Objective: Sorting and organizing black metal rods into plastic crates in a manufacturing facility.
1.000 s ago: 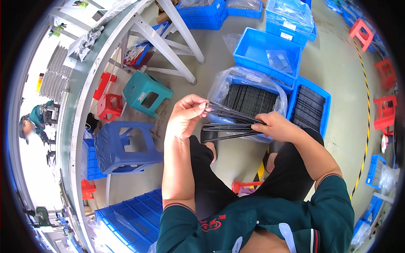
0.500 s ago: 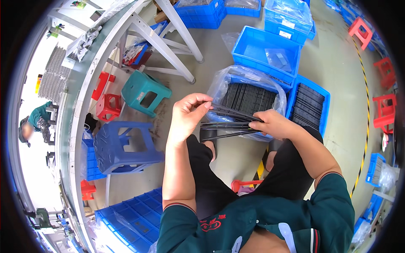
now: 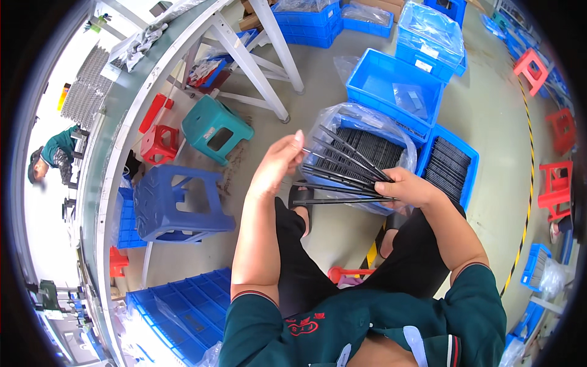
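Right grip (image 3: 411,187): clamped on one end of the black sticks (image 3: 342,200), seemingly so the other ends fan out.
Left grip (image 3: 280,162): at one stick's tip; cannot tell whether pinching.
Stick count: several, overlapping, between the hands.
Stick boxes: two, lined box (image 3: 408,153) beside open box (image 3: 471,171), likely for reach.

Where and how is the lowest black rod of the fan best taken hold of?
Probably pinch the lowest black rod by its left end, coming from the left: that end sticks out free, while the right hand holds the gathered right ends.
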A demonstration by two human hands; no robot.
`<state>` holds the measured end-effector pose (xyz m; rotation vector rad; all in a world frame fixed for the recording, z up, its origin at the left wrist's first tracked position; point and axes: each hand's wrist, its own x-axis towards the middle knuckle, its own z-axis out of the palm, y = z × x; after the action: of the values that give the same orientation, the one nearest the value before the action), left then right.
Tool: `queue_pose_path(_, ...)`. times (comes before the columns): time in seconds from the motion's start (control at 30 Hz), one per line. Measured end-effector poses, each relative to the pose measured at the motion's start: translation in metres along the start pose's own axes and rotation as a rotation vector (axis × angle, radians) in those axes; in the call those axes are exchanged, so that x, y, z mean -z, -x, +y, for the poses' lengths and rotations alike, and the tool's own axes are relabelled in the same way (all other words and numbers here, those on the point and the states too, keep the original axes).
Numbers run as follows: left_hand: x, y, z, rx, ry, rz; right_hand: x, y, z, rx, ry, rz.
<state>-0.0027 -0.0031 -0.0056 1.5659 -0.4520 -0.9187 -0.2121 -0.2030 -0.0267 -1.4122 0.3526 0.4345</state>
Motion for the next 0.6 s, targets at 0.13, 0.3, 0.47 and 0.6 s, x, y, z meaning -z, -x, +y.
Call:
queue_pose_path(0.13, -0.006, 0.002, 0.005, -0.035, -0.105, -0.076, 0.005, -0.003, 0.002, 0.01, -0.085, -0.092)
queue_pose_path(0.3, 0.027, -0.003, 0.007, -0.046, 0.019, 0.135, 0.019, -0.001, 0.011, 0.117, -0.317, -0.239)
queue_pose_path(0.47, 0.041, -0.012, -0.012, -0.031, 0.492, 0.169, 0.021, 0.0, 0.008, 0.407, -0.528, -0.051)
queue_pose_path(0.6, -0.018, -0.014, -0.026, -0.017, 0.648, 0.029, 0.016, -0.013, -0.002, 0.536, -0.833, 0.025)
